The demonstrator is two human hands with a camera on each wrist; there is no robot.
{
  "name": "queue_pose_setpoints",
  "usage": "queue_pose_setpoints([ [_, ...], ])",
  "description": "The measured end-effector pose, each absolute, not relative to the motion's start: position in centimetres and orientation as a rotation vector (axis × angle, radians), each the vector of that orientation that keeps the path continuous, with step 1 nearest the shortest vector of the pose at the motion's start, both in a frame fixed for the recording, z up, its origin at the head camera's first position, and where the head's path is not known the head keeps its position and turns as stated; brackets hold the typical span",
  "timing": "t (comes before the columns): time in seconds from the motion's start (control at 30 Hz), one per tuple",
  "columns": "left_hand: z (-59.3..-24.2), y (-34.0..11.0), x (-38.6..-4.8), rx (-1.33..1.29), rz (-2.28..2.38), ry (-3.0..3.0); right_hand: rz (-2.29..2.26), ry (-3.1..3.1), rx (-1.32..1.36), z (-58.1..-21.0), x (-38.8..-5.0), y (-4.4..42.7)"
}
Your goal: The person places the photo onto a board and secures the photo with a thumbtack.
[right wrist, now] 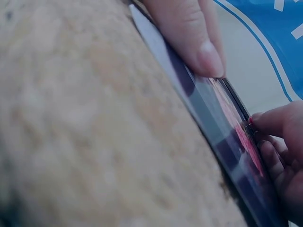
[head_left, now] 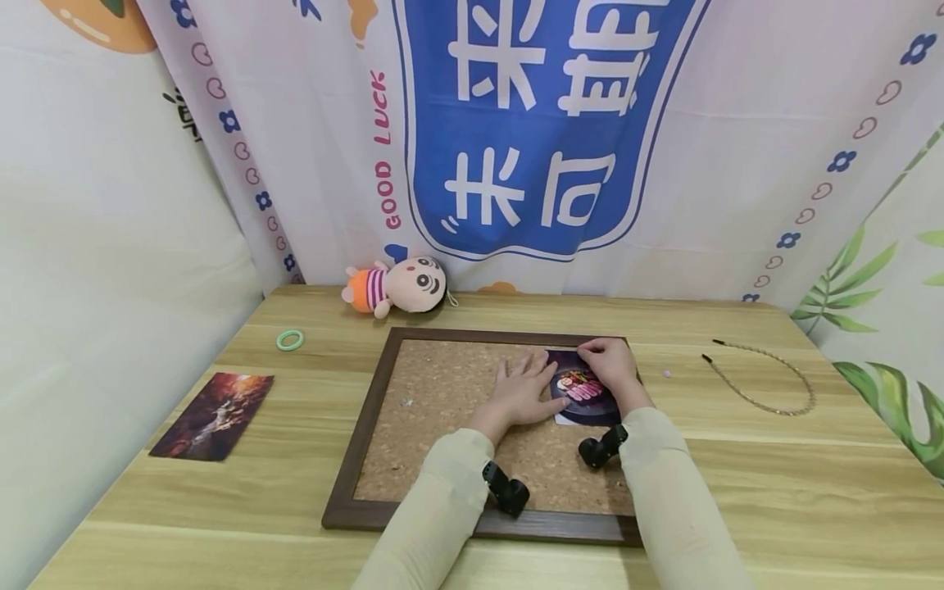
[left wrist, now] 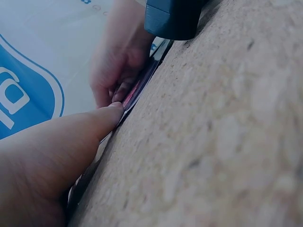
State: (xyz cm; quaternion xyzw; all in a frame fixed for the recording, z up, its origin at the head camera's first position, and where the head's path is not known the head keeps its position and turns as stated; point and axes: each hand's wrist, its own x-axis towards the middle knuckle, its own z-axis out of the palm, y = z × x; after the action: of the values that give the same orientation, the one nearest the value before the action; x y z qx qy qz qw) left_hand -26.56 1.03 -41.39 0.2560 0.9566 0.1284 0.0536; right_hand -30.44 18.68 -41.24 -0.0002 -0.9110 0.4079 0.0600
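Wood-grain desk (head_left: 258, 524) carries a corkboard (head_left: 435, 410) — speckled cork, dark rectangular frame (head_left: 366, 426). Glossy photo print (head_left: 578, 387) sits at the cork's upper right. Left hand (head_left: 522, 393), fingers straight and spread, presses its left side. Right hand (head_left: 612, 369) grip clamped on a tiny red pushpin (right wrist: 250, 121), probably, at its top edge. Likely pinning step — next calls for a straight, firm push.

The dark picture (head_left: 583, 389) is partly covered by the left hand (head_left: 520, 391) and right hand (head_left: 610, 365). A red speck (right wrist: 249, 121) pinched by the right hand is too small to be named. Up close, cork (right wrist: 94, 118) is blurred.
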Motion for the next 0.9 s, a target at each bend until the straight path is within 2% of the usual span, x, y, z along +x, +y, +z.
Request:
queue_pose_setpoints([
  [0.73, -41.41, 1.25, -26.54, 0.761, 0.451, 2.903, 1.146, -2.8, -0.036, -41.08, -30.3, 18.66],
  [0.9, -41.26, 1.09, -26.71, 0.728, 0.548, 2.902, 1.297, -2.78, -0.008, -40.8, -30.24, 18.66],
])
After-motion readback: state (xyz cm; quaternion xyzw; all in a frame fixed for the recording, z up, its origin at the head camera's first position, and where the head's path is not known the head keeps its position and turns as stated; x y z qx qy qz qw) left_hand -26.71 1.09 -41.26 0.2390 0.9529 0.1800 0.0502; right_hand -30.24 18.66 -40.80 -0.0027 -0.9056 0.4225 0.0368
